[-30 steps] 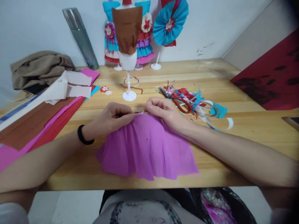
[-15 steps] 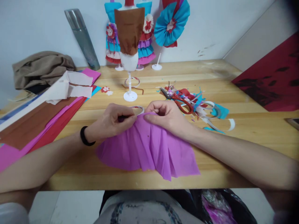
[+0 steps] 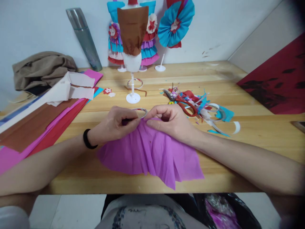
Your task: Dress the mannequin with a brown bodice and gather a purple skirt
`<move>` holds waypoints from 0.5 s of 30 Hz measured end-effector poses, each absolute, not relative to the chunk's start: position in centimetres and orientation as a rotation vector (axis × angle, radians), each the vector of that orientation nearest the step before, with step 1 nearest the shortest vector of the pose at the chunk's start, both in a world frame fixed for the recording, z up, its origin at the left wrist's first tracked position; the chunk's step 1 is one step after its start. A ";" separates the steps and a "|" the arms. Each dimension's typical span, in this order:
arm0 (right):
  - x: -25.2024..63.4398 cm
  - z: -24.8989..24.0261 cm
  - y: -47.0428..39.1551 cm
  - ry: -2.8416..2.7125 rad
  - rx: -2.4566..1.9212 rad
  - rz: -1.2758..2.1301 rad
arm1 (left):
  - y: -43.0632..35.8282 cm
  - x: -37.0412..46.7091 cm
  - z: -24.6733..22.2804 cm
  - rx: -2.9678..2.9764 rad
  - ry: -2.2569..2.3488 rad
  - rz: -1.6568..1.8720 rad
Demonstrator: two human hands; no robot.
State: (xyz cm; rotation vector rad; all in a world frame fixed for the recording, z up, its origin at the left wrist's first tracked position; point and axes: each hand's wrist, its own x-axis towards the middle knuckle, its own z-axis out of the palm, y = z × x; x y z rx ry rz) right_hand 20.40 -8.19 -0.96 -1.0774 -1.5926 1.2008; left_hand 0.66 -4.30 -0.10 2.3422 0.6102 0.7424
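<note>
A sheet of purple crepe paper [image 3: 152,152] hangs in gathered folds over the table's near part. My left hand [image 3: 119,124] pinches its top edge at the left. Close beside it, my right hand [image 3: 169,122] grips the same edge between thumb and fingers. A roll of tape [image 3: 140,113] lies just behind my fingertips, partly hidden by them. Beyond the hands stands a small white mannequin [image 3: 132,63] on a round base, wrapped in brown paper [image 3: 132,30].
Red-handled scissors [image 3: 188,108] lie among paper scraps [image 3: 202,103] at right. Coloured paper sheets [image 3: 43,117] and a brown cloth [image 3: 44,71] cover the left. A flask [image 3: 85,41] and dressed mannequins [image 3: 149,44] stand at the wall.
The gathered top edge has shifted slightly, with the folds bunched closer under my fingers. The paper's lowest tip hangs a little lower. Both hands keep their grip.
</note>
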 end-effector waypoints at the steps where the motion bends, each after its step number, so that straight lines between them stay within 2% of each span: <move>1: 20.4 -1.0 -8.2 -1.601 -1.065 1.197 | -4.3 0.7 -0.1 2.348 0.605 0.743; 15: 20.5 -1.5 -7.6 -1.595 -1.119 1.109 | -4.5 0.9 -0.1 2.374 0.477 0.833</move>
